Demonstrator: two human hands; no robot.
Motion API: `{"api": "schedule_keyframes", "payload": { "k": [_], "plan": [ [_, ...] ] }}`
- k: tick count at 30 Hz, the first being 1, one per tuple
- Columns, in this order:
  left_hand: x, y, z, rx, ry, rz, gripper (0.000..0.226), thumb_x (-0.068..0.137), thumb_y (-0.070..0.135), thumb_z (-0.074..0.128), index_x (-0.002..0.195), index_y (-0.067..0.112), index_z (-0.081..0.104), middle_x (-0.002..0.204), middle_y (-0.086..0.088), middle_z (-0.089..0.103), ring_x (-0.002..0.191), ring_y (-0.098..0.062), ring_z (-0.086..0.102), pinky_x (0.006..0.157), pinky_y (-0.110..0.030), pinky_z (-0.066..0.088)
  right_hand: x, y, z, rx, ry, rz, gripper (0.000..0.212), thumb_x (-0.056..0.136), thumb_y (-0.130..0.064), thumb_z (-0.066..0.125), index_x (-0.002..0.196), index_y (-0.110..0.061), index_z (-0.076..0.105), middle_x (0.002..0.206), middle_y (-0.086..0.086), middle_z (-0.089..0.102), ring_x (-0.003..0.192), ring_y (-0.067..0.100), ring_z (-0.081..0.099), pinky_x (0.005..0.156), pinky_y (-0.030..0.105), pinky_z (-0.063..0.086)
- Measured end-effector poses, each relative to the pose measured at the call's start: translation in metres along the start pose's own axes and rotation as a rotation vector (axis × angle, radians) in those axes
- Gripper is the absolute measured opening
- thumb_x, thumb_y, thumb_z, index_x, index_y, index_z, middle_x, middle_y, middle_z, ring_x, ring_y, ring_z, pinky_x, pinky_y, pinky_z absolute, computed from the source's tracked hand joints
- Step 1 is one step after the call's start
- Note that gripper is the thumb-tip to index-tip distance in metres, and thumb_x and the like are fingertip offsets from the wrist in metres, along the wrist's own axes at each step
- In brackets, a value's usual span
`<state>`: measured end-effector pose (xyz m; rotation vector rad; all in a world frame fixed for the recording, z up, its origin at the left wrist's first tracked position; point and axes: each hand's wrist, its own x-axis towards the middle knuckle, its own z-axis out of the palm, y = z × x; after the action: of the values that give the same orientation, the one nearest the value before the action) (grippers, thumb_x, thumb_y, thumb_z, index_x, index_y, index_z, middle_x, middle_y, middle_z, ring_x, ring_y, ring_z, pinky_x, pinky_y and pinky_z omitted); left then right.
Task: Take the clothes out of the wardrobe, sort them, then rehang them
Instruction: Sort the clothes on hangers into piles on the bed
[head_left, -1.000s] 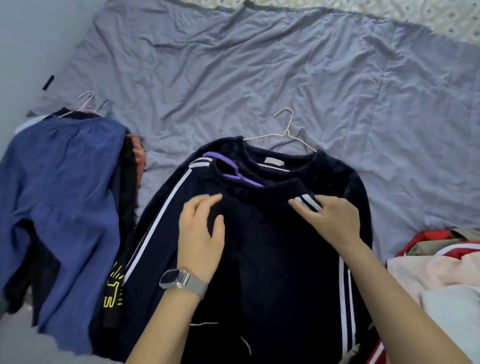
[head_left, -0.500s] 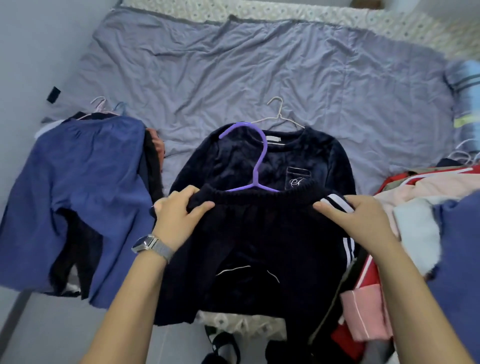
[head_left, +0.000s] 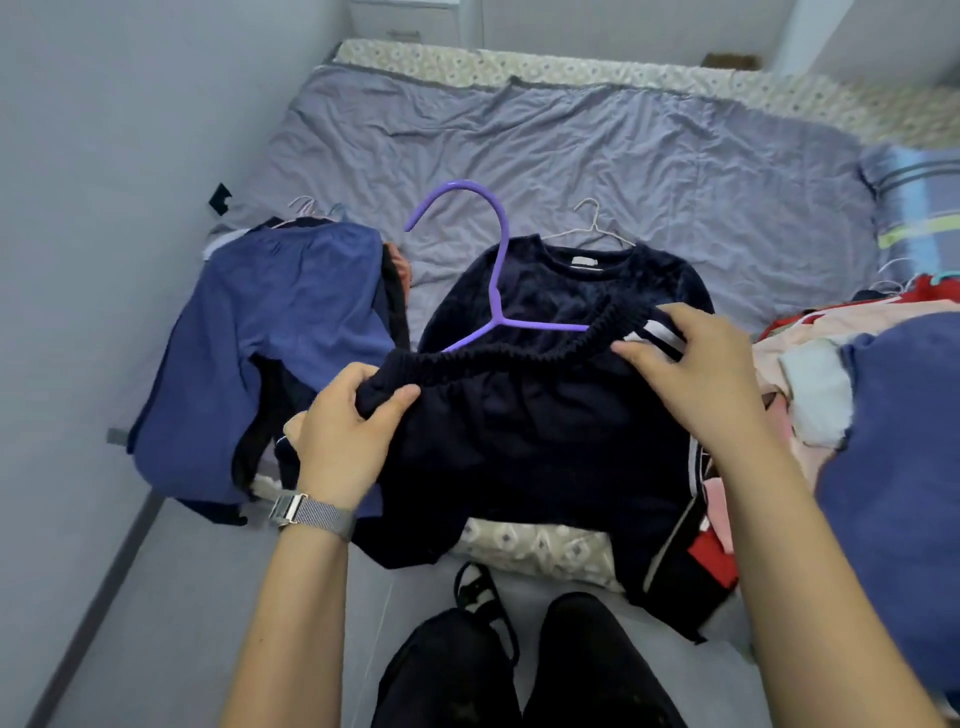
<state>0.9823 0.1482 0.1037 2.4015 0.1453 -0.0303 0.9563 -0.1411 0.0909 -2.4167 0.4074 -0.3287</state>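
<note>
Dark navy track pants (head_left: 524, 431) with white side stripes hang over the bed's near edge. My left hand (head_left: 345, 421) grips the left end of their elastic waistband, and my right hand (head_left: 696, 374) pinches the right end by the stripes. A purple hanger (head_left: 493, 270) rises out of the waistband, hook pointing up and left. Behind lies a navy sweatshirt (head_left: 566, 286) on a white wire hanger (head_left: 595, 223).
A blue garment pile (head_left: 280, 338) with hangers lies at the left on the grey-purple bedsheet (head_left: 571, 145). A mixed heap of red, pink and white clothes (head_left: 810, 374) sits at the right. A striped pillow (head_left: 914, 208) is at the far right. A grey wall runs along the left.
I have pulled the pants toward me off the sweatshirt and gripped the waistband at both ends. The purple hanger has come up out of it. The view has widened and tilted down.
</note>
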Motion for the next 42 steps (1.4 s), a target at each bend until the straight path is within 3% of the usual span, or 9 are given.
{"api": "schedule_keyframes", "payload": {
  "k": [5,8,11,16,22,27,34,38,42],
  "plan": [
    [-0.073,-0.01,-0.028,-0.034,0.052,-0.076,0.02,0.082,0.042,0.064,0.077,0.023,0.058,0.068,0.006,0.064,0.074,-0.004,0.056,0.081,-0.029,0.021,-0.052,-0.019,-0.018,-0.036,-0.03,-0.071,0.038,0.076,-0.038,0.074,0.104,-0.012,0.068,0.095,0.004,0.071,0.095,0.03,0.059,0.078,0.033,0.04],
    [-0.108,-0.012,-0.039,-0.049,0.096,-0.093,0.019,0.081,0.041,0.066,0.077,0.024,0.059,0.068,0.005,0.064,0.076,-0.008,0.058,0.081,-0.03,0.024,-0.079,-0.03,-0.032,-0.01,-0.05,-0.092,0.036,0.075,-0.034,0.075,0.104,-0.014,0.069,0.093,0.004,0.072,0.095,0.03,0.061,0.082,0.039,0.046],
    [-0.129,-0.017,-0.059,-0.083,0.157,-0.093,0.017,0.079,0.04,0.068,0.079,0.025,0.06,0.072,0.006,0.066,0.08,-0.013,0.061,0.096,-0.041,0.035,-0.098,-0.051,-0.043,0.023,-0.047,-0.128,0.031,0.076,-0.03,0.076,0.103,-0.017,0.068,0.093,0.004,0.071,0.097,0.029,0.059,0.087,0.041,0.045],
    [-0.137,-0.032,-0.121,-0.11,0.256,-0.04,0.017,0.079,0.04,0.069,0.075,0.029,0.056,0.07,0.014,0.06,0.082,-0.015,0.06,0.1,-0.051,0.035,-0.112,-0.11,-0.043,0.15,-0.099,-0.206,0.038,0.071,-0.049,0.065,0.101,-0.026,0.065,0.099,-0.006,0.071,0.102,0.021,0.062,0.096,0.047,0.044],
    [-0.129,-0.079,-0.222,-0.221,0.379,-0.035,0.025,0.068,0.057,0.065,0.077,0.035,0.06,0.071,0.011,0.063,0.087,-0.026,0.065,0.091,-0.057,0.044,-0.122,-0.221,-0.022,0.158,-0.056,-0.373,0.028,0.077,-0.04,0.071,0.087,-0.015,0.064,0.087,0.003,0.07,0.086,0.025,0.063,0.076,0.043,0.047],
    [-0.122,-0.129,-0.307,-0.214,0.46,-0.017,0.022,0.061,0.065,0.058,0.072,0.046,0.06,0.069,0.012,0.061,0.089,-0.033,0.064,0.088,-0.063,0.044,-0.137,-0.308,0.015,0.253,-0.067,-0.453,0.027,0.076,-0.04,0.071,0.088,-0.016,0.065,0.085,-0.003,0.069,0.084,0.017,0.062,0.075,0.039,0.047],
    [-0.105,-0.177,-0.372,-0.16,0.549,0.036,0.013,0.068,0.058,0.061,0.074,0.047,0.057,0.072,0.019,0.057,0.091,-0.024,0.061,0.095,-0.056,0.041,-0.146,-0.374,0.059,0.272,-0.156,-0.497,0.026,0.076,-0.036,0.075,0.091,-0.016,0.067,0.082,-0.004,0.067,0.081,0.012,0.059,0.074,0.033,0.044],
    [-0.079,-0.187,-0.373,-0.113,0.537,0.045,0.015,0.08,0.042,0.067,0.084,0.03,0.06,0.077,0.018,0.059,0.096,-0.019,0.058,0.101,-0.042,0.03,-0.135,-0.378,0.076,0.261,-0.192,-0.461,0.025,0.076,-0.033,0.077,0.089,-0.014,0.067,0.082,-0.003,0.068,0.08,0.012,0.06,0.074,0.029,0.044],
    [-0.032,-0.189,-0.362,-0.089,0.473,0.005,0.015,0.083,0.041,0.065,0.081,0.028,0.057,0.075,0.016,0.058,0.093,-0.02,0.057,0.101,-0.045,0.033,-0.1,-0.383,0.09,0.208,-0.171,-0.452,0.026,0.077,-0.034,0.076,0.091,-0.015,0.066,0.082,-0.004,0.067,0.081,0.012,0.06,0.073,0.026,0.043]
  ]
}}
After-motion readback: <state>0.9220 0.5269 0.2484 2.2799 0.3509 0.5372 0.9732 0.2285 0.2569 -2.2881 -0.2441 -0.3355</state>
